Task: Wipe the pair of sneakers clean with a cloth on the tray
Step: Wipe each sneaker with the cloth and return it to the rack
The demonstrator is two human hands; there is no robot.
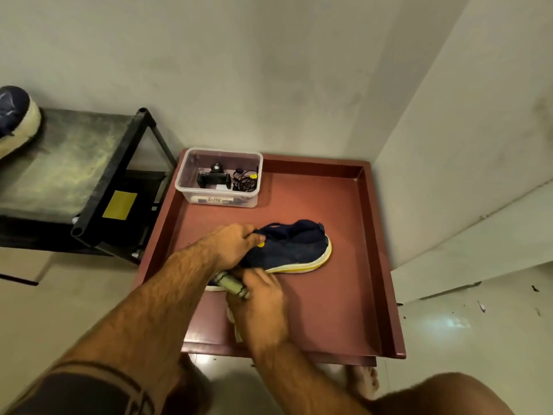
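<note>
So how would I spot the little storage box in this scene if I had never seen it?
Find the big reddish-brown tray on the floor by the wall. In its far left corner stands a clear plastic box with a label on its front. It is the only see-through thing there, holding a small black gadget and tangled black cables, unlike the navy sneaker nearer the person.

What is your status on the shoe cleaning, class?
Left hand grips navy sneaker with yellow-striped white sole on red tray. Right hand holds pale cloth against its near end. Second sneaker waits on black rack.
</note>
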